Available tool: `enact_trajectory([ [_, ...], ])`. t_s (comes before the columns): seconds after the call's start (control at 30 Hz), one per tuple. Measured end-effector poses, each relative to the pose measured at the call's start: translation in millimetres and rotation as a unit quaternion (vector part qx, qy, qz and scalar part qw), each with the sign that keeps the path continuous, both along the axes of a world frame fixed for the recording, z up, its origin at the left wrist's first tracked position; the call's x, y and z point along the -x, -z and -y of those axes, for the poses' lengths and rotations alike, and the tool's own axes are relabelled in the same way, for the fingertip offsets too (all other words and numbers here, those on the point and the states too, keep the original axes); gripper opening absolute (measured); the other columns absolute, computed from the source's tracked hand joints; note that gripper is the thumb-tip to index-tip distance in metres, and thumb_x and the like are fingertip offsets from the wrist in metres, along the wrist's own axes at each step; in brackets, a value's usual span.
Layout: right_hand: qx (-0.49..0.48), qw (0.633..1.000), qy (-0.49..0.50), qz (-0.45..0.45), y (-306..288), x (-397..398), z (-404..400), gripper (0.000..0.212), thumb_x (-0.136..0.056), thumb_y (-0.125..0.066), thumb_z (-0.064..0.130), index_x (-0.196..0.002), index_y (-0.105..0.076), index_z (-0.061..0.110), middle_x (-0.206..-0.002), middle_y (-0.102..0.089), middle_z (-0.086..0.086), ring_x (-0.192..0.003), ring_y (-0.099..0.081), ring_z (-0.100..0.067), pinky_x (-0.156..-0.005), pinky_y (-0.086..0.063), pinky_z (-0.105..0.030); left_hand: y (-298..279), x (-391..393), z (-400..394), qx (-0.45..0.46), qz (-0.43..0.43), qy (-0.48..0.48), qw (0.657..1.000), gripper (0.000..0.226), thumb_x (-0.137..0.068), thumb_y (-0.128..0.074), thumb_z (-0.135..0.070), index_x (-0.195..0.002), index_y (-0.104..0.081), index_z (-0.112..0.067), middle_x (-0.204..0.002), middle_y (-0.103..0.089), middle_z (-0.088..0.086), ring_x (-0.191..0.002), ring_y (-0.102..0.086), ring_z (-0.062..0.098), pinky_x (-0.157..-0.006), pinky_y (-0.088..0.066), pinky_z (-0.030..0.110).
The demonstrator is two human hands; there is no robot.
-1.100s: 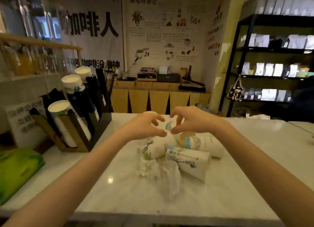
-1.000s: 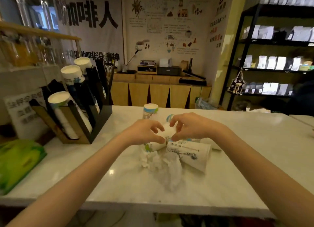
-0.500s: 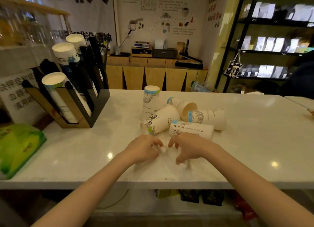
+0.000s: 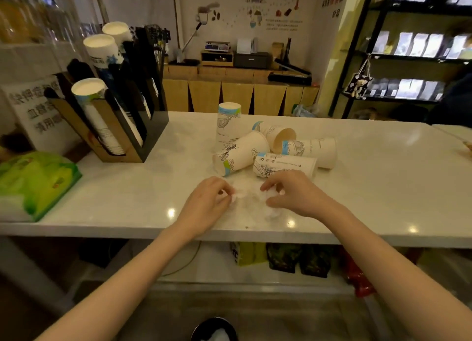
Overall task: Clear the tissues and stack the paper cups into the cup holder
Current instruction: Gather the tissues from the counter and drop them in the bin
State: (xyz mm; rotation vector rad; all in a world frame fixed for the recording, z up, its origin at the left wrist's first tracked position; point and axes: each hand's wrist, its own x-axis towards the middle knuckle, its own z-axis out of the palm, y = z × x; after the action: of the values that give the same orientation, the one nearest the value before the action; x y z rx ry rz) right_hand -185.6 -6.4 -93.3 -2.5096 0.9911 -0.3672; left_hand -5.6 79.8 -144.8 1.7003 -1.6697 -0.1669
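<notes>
Crumpled white tissues (image 4: pixel 246 197) lie on the white counter (image 4: pixel 370 187) near its front edge. My left hand (image 4: pixel 208 202) pinches their left side and my right hand (image 4: pixel 291 193) curls over their right side. Just behind the hands, several printed paper cups are scattered: one upside down (image 4: pixel 228 122), one on its side pointing left (image 4: pixel 240 155), one showing its brown inside (image 4: pixel 279 136), and two more lying flat (image 4: pixel 310 149). The black and wood cup holder (image 4: pixel 120 103) stands at the left with stacks of cups in it.
A green tissue pack (image 4: pixel 33 182) sits at the counter's left front corner. A paper sign (image 4: pixel 35 108) leans behind the holder. A dark bin (image 4: pixel 214 329) with white paper in it stands on the floor below me. Black shelves (image 4: pixel 408 54) fill the right background.
Both hands drew back from over the cups to the tissues at the front edge and closed on them. The view tilted down, showing the floor and the bin.
</notes>
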Motion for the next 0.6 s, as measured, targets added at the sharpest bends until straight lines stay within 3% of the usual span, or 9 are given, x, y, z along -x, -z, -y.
enact_trajectory([
  [0.1,-0.018,0.998,-0.004,0.055,0,12,-18,0.027,-0.074,-0.070,0.016,-0.101,-0.069,0.015,-0.080,-0.055,0.017,-0.075,-0.050,-0.004,-0.066,-0.039,-0.006,-9,14,-28,0.032,-0.101,-0.021,0.994,0.005,-0.085,-0.054,-0.013,-0.089,-0.057,-0.013,-0.099,-0.059,0.000,-0.074,-0.053,0.007,-0.066,-0.038,0.007],
  [0.2,-0.071,0.992,-0.030,0.096,11,24,-41,0.024,-0.074,-0.071,0.020,-0.098,-0.069,0.019,-0.095,-0.065,0.008,-0.082,-0.056,-0.007,-0.076,-0.045,-0.020,-8,30,-56,0.013,-0.255,-0.055,0.965,0.007,-0.086,-0.050,-0.015,-0.086,-0.057,-0.016,-0.088,-0.065,0.000,-0.059,-0.055,0.004,-0.057,-0.041,0.017],
  [0.27,-0.110,0.987,-0.051,0.105,24,31,-58,0.023,-0.073,-0.071,0.020,-0.097,-0.069,0.021,-0.099,-0.067,0.006,-0.086,-0.059,-0.010,-0.079,-0.046,-0.023,3,39,-75,0.008,-0.309,-0.064,0.949,0.016,-0.086,-0.047,-0.009,-0.077,-0.052,-0.021,-0.071,-0.060,0.003,-0.054,-0.052,0.005,-0.057,-0.040,0.024],
  [0.37,-0.166,0.978,-0.082,0.092,57,35,-80,0.023,-0.075,-0.070,0.020,-0.098,-0.069,0.020,-0.097,-0.067,0.006,-0.087,-0.060,-0.009,-0.075,-0.046,-0.019,34,51,-102,-0.018,-0.313,-0.074,0.947,0.020,-0.087,-0.045,-0.006,-0.075,-0.049,-0.021,-0.068,-0.051,0.006,-0.065,-0.047,0.017,-0.061,-0.039,0.031],
  [0.47,-0.191,0.976,-0.083,0.060,105,33,-95,0.025,-0.076,-0.070,0.020,-0.101,-0.068,0.018,-0.096,-0.064,0.007,-0.087,-0.058,-0.008,-0.073,-0.043,-0.015,84,55,-120,-0.086,-0.304,-0.101,0.943,0.016,-0.089,-0.044,-0.010,-0.078,-0.048,-0.022,-0.069,-0.050,-0.001,-0.066,-0.046,0.015,-0.060,-0.035,0.028],
  [0.6,-0.254,0.966,-0.036,0.041,190,28,-96,0.025,-0.076,-0.069,0.015,-0.101,-0.067,0.016,-0.087,-0.060,0.008,-0.075,-0.052,-0.007,-0.062,-0.040,-0.012,169,49,-133,-0.163,-0.344,-0.173,0.908,0.017,-0.089,-0.047,-0.013,-0.076,-0.048,-0.024,-0.073,-0.053,0.002,-0.074,-0.049,0.020,-0.065,-0.036,0.030],
])
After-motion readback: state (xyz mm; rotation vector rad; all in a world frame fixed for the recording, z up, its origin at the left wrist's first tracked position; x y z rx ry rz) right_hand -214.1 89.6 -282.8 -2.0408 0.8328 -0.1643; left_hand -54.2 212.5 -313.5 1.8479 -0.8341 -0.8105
